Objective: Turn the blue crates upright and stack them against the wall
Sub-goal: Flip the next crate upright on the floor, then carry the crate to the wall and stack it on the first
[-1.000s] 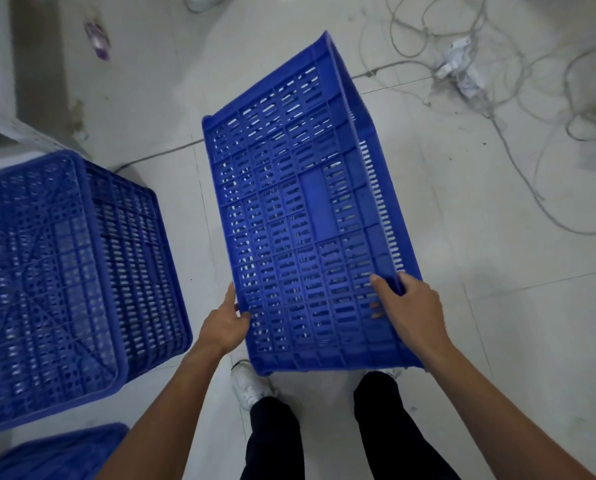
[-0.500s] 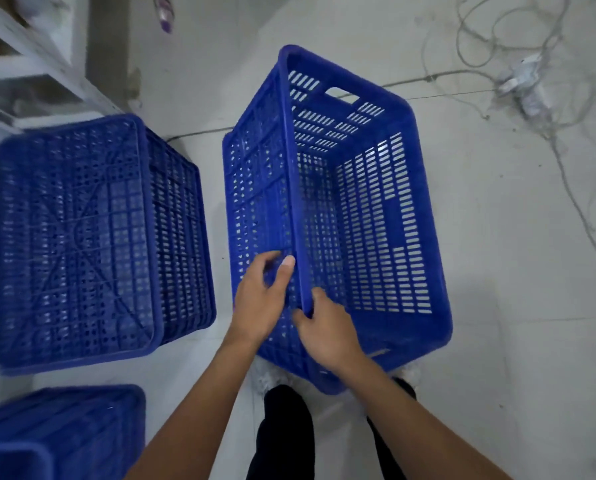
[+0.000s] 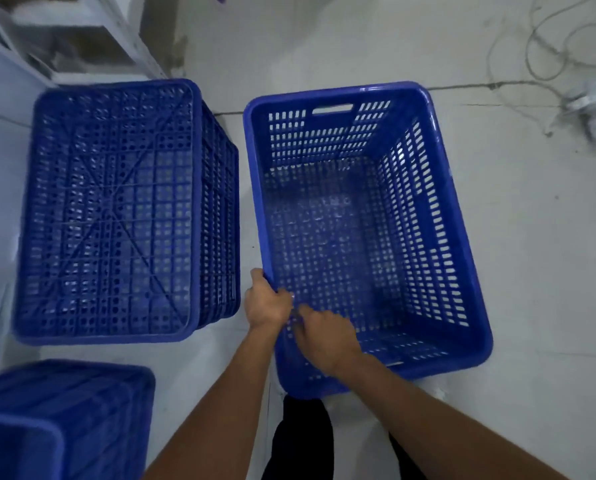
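The left hand [image 3: 267, 300] gripped the upright crate [image 3: 327, 216] at its near-left corner, thumb on the outside and fingers hooked over the rim. Just right of that grip, the right hand [image 3: 327, 337] reached inside the crate, its knuckles up and its fingers curled toward the inner face of the same wall. Blur hid the fingertips, so I could not tell whether that hand actually clasped the plastic.

The crate stood open side up on the floor [image 3: 532, 271], stretching away from the grip and to its right, with a handle slot in the far end wall.

Left of the grip, close but apart from the held crate, an overturned crate [image 3: 109, 209] lay with its ribbed base facing up. A third crate [image 3: 64, 410], also blue, sat nearer than the grip and to its left, cut by the frame edge.

Far beyond the grip, a pale shelf unit [image 3: 81, 32] stood to the left and loose cables [image 3: 546, 64] trailed to the right.
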A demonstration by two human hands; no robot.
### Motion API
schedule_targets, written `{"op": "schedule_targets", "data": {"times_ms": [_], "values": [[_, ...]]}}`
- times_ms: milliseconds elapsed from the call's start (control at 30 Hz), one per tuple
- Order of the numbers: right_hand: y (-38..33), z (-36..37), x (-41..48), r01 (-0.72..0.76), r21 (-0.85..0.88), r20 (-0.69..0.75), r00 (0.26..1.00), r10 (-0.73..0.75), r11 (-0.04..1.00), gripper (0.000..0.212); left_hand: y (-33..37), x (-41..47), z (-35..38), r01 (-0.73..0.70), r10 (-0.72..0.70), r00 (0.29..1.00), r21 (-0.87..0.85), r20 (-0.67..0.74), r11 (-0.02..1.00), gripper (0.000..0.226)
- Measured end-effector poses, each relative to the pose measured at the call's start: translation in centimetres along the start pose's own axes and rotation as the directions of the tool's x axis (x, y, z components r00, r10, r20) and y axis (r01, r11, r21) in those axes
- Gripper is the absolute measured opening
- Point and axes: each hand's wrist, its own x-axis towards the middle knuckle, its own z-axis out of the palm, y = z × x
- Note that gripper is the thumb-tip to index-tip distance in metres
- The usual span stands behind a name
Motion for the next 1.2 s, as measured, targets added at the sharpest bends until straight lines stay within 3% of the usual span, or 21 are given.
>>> {"op": "schedule_targets", "data": {"times_ms": [167,267,367,500,733,933,1067,1200], "values": [[5.7,-4.5,3.4,-0.129,0.004,-0.043,0.991,0.130,0.992,0.032,-2.3,2.3,0.4,0.049,-0.048,0.999,-0.051,0.023,0.998,0.037],[10.3,-7.5,4.8,-0.218,-0.071,-0.161,0.966,0.204,0.973,0.030,-3.1,3.4,0.5,0.098,-0.096,0.995,-0.102,0.026,0.990,0.049],[14.3,-10.1,5.6,-0.293,-0.155,-0.262,0.933,0.247,0.943,0.027,-3.9,4.3,0.6,0.188,-0.186,0.982,-0.162,0.030,0.969,0.045],[17.6,-13.0,5.9,-0.378,-0.202,-0.281,0.906,0.316,0.904,0.030,-3.2,5.2,0.2,0.226,-0.228,0.974,-0.128,0.001,0.966,0.040],[20.0,-15.2,6.3,-0.493,-0.065,-0.191,0.860,0.474,0.868,0.051,-0.5,8.4,-1.3,0.098,-0.098,0.993,0.007,-0.063,0.995,0.038],[20.5,-15.5,7.2,-0.539,0.119,-0.067,0.833,0.549,0.834,0.051,0.7,10.5,-1.7,0.202,-0.200,0.979,-0.095,0.026,0.975,0.051],[20.8,-15.8,7.8,-0.532,0.381,-0.016,0.814,0.581,0.756,0.049,0.5,10.2,-1.4,0.159,-0.160,0.987,0.071,0.003,0.985,0.039],[21.1,-15.6,8.5,-0.544,0.460,-0.008,0.788,0.616,0.702,0.041,0.2,10.0,-1.4,0.039,-0.034,0.999,0.275,-0.023,0.961,0.028]]}}
